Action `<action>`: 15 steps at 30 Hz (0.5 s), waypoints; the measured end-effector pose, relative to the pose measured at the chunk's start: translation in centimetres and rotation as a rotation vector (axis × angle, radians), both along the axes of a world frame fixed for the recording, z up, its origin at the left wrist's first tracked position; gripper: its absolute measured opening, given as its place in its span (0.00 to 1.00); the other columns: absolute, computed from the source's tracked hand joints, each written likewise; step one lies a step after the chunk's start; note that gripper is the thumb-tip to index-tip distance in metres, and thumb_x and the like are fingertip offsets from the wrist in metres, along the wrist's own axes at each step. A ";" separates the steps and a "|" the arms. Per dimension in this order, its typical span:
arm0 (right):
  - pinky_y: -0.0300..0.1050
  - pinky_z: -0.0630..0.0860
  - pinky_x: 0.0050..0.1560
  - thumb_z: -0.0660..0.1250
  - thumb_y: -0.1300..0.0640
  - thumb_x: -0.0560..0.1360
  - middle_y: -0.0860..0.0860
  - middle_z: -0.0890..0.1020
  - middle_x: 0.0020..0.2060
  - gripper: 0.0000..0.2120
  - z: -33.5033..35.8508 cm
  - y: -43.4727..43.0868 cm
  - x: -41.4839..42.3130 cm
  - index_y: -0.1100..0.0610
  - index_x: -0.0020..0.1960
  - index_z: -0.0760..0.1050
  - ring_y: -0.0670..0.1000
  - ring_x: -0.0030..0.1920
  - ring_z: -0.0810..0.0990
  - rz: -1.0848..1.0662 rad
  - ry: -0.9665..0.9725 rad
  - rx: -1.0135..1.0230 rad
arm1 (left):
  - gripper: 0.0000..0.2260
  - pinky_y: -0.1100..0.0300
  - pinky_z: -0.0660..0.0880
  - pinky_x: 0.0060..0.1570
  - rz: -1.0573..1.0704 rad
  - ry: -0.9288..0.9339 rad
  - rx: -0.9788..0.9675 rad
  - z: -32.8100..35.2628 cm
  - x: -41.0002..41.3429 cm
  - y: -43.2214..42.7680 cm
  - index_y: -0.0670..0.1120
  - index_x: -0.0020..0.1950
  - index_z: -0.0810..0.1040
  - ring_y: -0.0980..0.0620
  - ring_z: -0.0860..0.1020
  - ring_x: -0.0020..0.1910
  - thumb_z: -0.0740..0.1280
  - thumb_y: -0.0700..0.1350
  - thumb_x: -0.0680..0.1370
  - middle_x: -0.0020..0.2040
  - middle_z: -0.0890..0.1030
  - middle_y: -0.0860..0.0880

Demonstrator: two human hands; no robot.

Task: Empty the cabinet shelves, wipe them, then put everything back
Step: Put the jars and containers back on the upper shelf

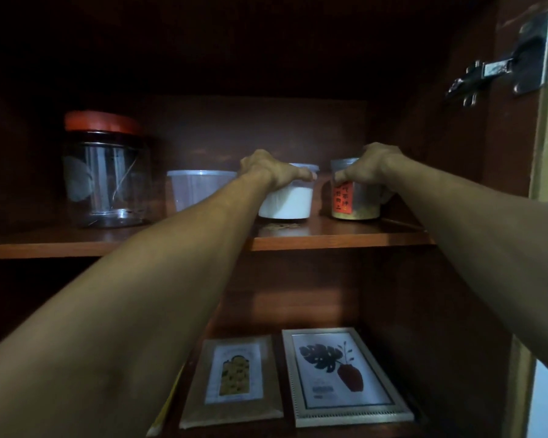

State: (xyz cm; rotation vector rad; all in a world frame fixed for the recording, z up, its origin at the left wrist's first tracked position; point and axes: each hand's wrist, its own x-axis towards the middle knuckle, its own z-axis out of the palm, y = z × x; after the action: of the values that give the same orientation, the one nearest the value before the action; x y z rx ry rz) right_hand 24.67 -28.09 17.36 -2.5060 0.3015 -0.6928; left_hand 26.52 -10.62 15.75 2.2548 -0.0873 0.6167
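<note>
On the upper shelf of a dark wooden cabinet, my left hand grips the top of a white plastic tub. Just to its right, my right hand holds the top of a small jar with a red label. Both containers stand on the shelf. Left of them sit a clear plastic tub and a large clear jar with a red lid.
The lower shelf holds two framed pictures lying flat, a brown one and a silver-framed leaf print. A metal hinge is fixed on the right cabinet wall. The cabinet interior is dim.
</note>
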 end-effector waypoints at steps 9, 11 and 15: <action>0.61 0.79 0.54 0.81 0.40 0.58 0.59 0.70 0.68 0.53 -0.4 -0.1 0.5 0.56 0.74 0.61 0.63 0.61 0.76 -0.013 -0.004 0.023 | 0.47 0.49 0.76 0.59 0.014 0.039 -0.002 -0.7 0.3 -0.1 0.43 0.67 0.74 0.41 0.76 0.62 0.76 0.69 0.57 0.65 0.76 0.43; 0.62 0.78 0.56 0.82 0.41 0.58 0.60 0.68 0.70 0.57 -0.5 -0.1 0.5 0.56 0.76 0.54 0.64 0.63 0.74 -0.023 0.001 0.026 | 0.48 0.48 0.76 0.59 -0.019 0.067 0.002 -0.6 0.1 -0.2 0.42 0.67 0.73 0.41 0.77 0.61 0.77 0.69 0.56 0.64 0.77 0.43; 0.61 0.78 0.56 0.81 0.40 0.59 0.60 0.69 0.70 0.55 -0.5 -0.2 0.5 0.57 0.75 0.56 0.64 0.63 0.75 -0.037 0.008 0.006 | 0.53 0.44 0.75 0.59 -0.063 0.125 0.000 -0.4 -0.5 -0.2 0.41 0.69 0.70 0.39 0.76 0.61 0.78 0.69 0.53 0.66 0.75 0.42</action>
State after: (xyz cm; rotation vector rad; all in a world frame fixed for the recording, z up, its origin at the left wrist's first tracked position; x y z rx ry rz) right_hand 25.15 -28.24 16.81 -2.5038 0.3533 -0.6951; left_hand 26.04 -10.87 15.38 2.2757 -0.0954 0.4409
